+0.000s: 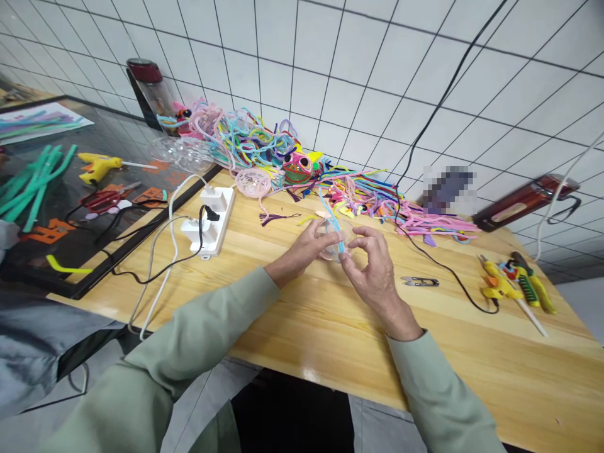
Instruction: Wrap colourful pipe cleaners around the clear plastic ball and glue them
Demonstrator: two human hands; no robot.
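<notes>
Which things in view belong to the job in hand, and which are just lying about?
Belongs:
- light-blue strip, at the fingertips
- clear round plastic piece, beneath it
- heaped coloured strips, probably supplies

Apparently lying about:
- snips
- yellow glue gun at right
- red flask by the wall

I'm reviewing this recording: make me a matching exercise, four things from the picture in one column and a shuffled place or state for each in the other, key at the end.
Column one
1. Light-blue strip
2. Snips
3. Power strip
4. Green strips

Column two
A. Lying on the dark panel at the picture's left
B. White, with plugs in it
C. Between the left hand and the right hand
D. Lying on the wooden table, to the right of both hands

Right pairs: 1-C, 2-D, 3-B, 4-A
</notes>
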